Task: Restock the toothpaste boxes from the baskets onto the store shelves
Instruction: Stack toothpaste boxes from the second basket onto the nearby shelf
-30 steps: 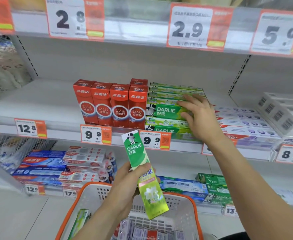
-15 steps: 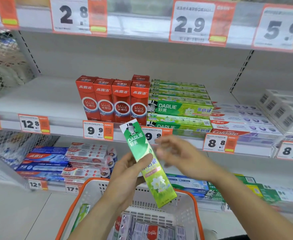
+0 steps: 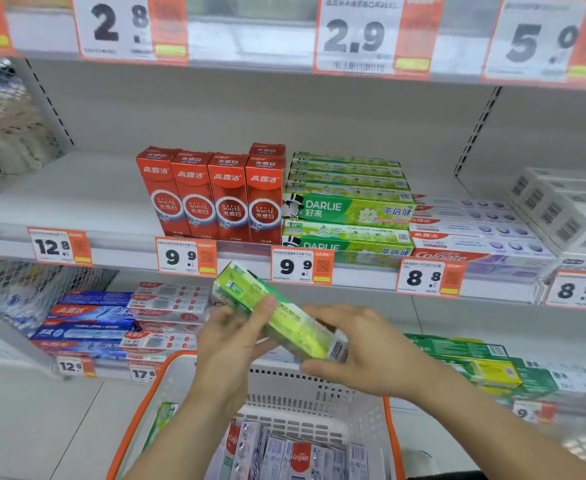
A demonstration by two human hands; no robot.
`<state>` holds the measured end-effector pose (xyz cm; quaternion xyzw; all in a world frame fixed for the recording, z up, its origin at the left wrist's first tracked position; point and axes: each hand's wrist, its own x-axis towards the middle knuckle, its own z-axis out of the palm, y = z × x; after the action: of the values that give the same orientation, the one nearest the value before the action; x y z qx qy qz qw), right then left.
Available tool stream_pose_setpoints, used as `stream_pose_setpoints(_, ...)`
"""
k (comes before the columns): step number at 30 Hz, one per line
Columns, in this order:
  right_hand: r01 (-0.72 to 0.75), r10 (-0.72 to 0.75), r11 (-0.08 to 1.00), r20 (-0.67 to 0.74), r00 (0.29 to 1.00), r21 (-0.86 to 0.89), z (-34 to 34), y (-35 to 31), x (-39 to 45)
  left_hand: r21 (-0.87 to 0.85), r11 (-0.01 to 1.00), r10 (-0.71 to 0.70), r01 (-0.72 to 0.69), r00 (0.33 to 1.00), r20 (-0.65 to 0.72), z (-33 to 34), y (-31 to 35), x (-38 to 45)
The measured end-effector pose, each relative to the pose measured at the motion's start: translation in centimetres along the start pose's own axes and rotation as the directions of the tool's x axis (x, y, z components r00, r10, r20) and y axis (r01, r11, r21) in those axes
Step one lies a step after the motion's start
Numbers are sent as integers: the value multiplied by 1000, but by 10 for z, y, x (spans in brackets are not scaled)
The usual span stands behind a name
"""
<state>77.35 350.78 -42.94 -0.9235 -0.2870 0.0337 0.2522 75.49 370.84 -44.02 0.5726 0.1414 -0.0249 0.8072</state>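
Landmark: the basket (image 3: 139,410), white slotted walls, orange rim, at bottom centre.

Inside the basket: upright toothpaste boxes (image 3: 284,455), white and red, one read Colgate. One green box (image 3: 161,422) stood against the basket's left wall.

Just above the basket's far rim, both hands held one green Darlie box (image 3: 277,315). It was tilted, with its left end higher and farther from the basket and its barcode end lower to the right. Motion blur on it.
- left hand (image 3: 236,341): wrapped round the box's left half from below, thumb over the upper face. Gripping.
- right hand (image 3: 361,348): cupped round the barcode end, fingers behind it, thumb below. Also gripping, though whether the thumb touched was not clear.

Beyond the basket, low shelf: blue and white boxes (image 3: 111,320) stacked flat to the left and green boxes (image 3: 475,362) to the right, the latter blurred.

Above and beyond the basket, middle shelf (image 3: 59,202): four red Optic White boxes (image 3: 212,199) stood upright in a row, with a fifth behind the rightmost. Touching them on the right was the Darlie stack (image 3: 350,209), green boxes lying flat, two layers visible at the front and more rows behind. Right of that were flat white Colgate boxes (image 3: 475,233), then a white stack (image 3: 561,209) at an angle.

Price tags (image 3: 186,256) on that shelf's edge read 12.8, 9.9, 9.9, 8.8 and 8.9.

Farthest from the basket, the top shelf's edge tags (image 3: 371,34) read 2.8, 2.9 and 5.0.
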Motion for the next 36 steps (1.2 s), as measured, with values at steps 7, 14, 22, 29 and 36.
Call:
stream_pose_setpoints(7,-403,-12,408,447,894,819,-28,18,-3,-201,977,124,-65,947,295,-11,14,6)
stream_pose_setpoints(14,-195,60,446,188,980,873,-40,30,-7,-258,954,225,-151,931,286,-7,24,8)
stream_pose_setpoints(22,148,92,831,-394,914,537,-97,40,-13,299,846,429,-441,897,109,25,47,18)
stream_pose_setpoints(29,78,82,964,-561,824,255,-121,67,-4,825,223,773,-520,610,175,38,72,52)
stream_pose_setpoints(36,29,89,978,-532,842,208,-111,86,22,874,-314,661,-372,575,482,31,116,87)
